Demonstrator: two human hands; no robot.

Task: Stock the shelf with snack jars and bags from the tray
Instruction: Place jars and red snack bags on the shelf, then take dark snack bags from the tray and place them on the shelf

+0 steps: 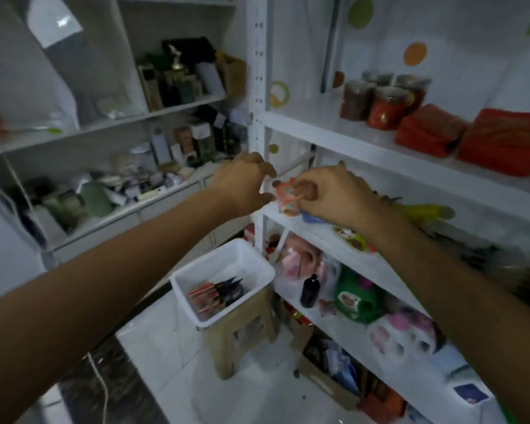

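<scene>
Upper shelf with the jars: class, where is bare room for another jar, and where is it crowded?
Bare: the upper shelf's left stretch, between the rack post and the jars. Crowded: right of the jars, where red bags fill it.

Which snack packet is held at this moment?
The orange packet at the left end of the middle shelf, pinched by the right grip; the other packets stand in the white tray below.

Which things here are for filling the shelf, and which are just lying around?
For the job: orange snack packet in the right hand, white tray, packets in it, shelf, snack jars.
Lying about: black bottle, trophy, green pouch.
</scene>
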